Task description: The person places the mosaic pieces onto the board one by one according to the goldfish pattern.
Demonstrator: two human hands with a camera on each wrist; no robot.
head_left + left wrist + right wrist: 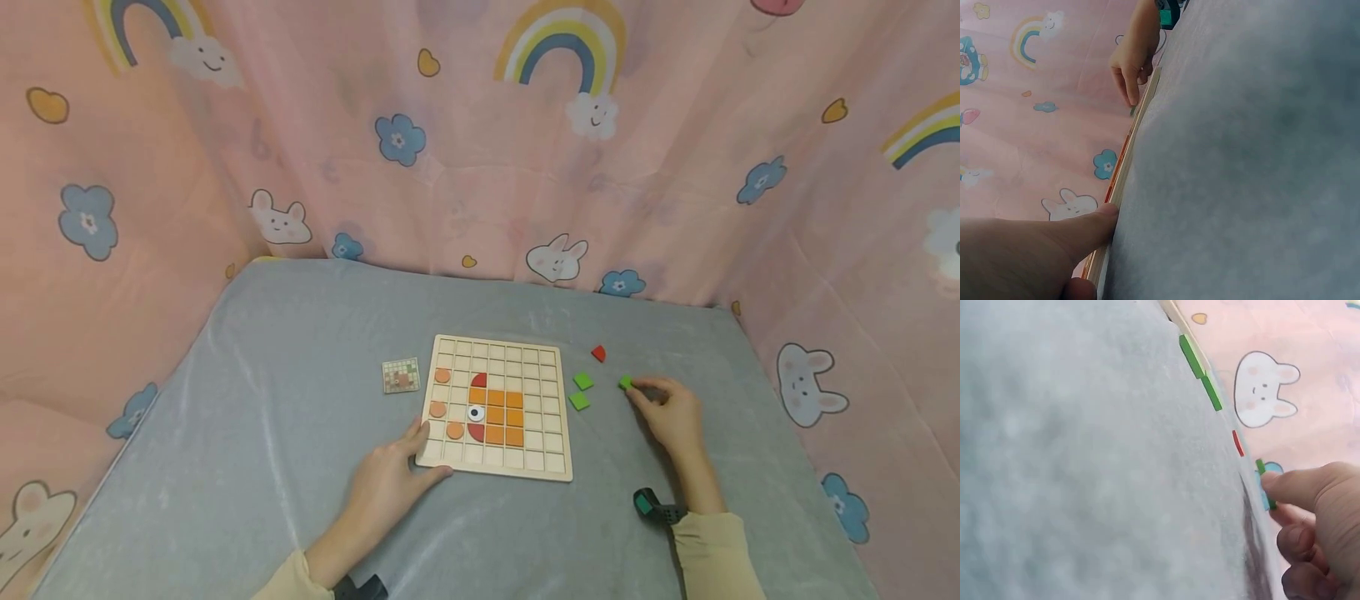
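Observation:
A wooden grid board (542, 358) lies on the cloth, bearing orange squares (496, 416), two red rounded pieces (477, 380), an eye disc (476, 412) and peach discs (454, 431). My left hand (386, 479) holds the board's near left corner, its thumb along the near edge and fingers at the left edge. Right of the board, my right hand (671, 417) pinches a green square tile (626, 382) between thumb and fingertips; in the right wrist view this tile (1260, 467) is seen edge-on. Two more green tiles (579, 401) and a red quarter-round piece (598, 353) lie between board and right hand.
A small pattern card (401, 376) lies left of the board. Grey cloth (315, 333) covers the table. Pink printed curtains (465, 192) hang round its back and sides. A dark device is strapped on each wrist.

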